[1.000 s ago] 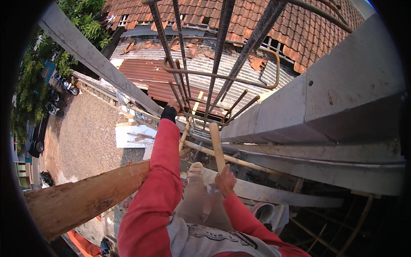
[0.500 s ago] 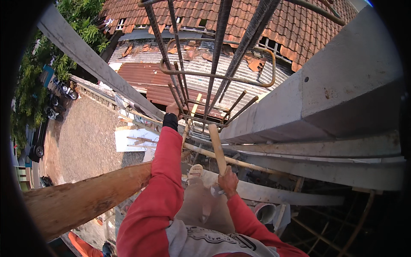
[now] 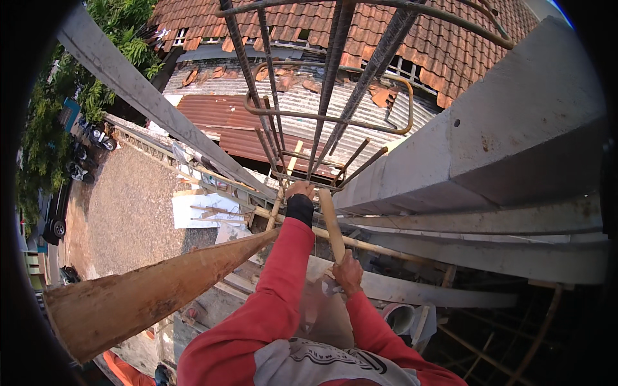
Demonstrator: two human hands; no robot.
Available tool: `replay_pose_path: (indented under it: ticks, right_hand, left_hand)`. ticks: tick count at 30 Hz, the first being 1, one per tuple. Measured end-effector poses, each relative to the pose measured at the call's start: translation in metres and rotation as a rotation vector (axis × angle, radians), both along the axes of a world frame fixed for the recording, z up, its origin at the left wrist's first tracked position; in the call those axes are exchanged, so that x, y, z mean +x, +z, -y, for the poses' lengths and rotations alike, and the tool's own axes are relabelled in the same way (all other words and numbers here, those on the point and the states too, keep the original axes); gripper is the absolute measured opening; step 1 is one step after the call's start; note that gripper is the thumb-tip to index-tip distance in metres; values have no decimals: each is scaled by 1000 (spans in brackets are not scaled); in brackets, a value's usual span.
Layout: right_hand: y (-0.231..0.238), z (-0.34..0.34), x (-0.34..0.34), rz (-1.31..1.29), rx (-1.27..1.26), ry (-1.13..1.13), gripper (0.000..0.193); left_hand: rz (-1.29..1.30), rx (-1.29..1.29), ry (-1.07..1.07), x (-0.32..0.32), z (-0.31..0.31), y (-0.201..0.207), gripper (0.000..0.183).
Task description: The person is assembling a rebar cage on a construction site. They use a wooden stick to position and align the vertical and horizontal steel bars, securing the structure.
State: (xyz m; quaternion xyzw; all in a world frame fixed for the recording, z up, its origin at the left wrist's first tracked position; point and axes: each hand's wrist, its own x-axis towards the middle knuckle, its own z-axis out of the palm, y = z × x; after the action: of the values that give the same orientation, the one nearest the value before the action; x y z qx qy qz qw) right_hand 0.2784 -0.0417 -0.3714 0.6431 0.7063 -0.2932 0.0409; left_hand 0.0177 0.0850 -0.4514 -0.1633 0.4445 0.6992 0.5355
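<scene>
My left hand [image 3: 300, 188] has its fingers curled at the bottom ring of an upright rebar cage [image 3: 322, 119]; it appears to grip the steel stirrup there. Long ribbed bars rise from that spot, tied round by bent rectangular stirrups. In my right hand [image 3: 348, 273] is a wooden-handled tool, its thick pale handle [image 3: 332, 225] pointing up and away, its upper end close beside my left hand. A bit of grey metal shows at the right hand, but the tool's head is too unclear to name.
A large concrete beam [image 3: 515, 128] runs along the right. A thick timber pole [image 3: 161, 283] juts in from the lower left. Bamboo poles [image 3: 373, 243] cross below my hands. Far beneath lie a gravel yard [image 3: 135, 212] and rusty roof sheets [image 3: 219, 116].
My left hand has moved right and nearer, from the left-hand bars to the bottom ring. The right hand with its wooden-handled tool has shifted slightly right. The timber pole shows more fully.
</scene>
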Motion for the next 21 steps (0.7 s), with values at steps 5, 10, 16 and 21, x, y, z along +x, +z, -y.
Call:
replay_pose_path:
  ticks: [5,10,16,21]
  right_hand:
    - [6,6,27,-17,-19,-18,37]
    - [14,19,44,-6,-82,-24,35]
    - [9,38,66,-36,-126,6,38]
    - [-2,46,79,-47,-177,0,43]
  left_hand:
    - [-84,164,-114,15,-8,-1,20]
    - [-101,-86,-216,55,-41,-21,12]
    - [177,-159,125,67,-54,-17,9]
    - [-119,-159,-120,67,-49,14,19]
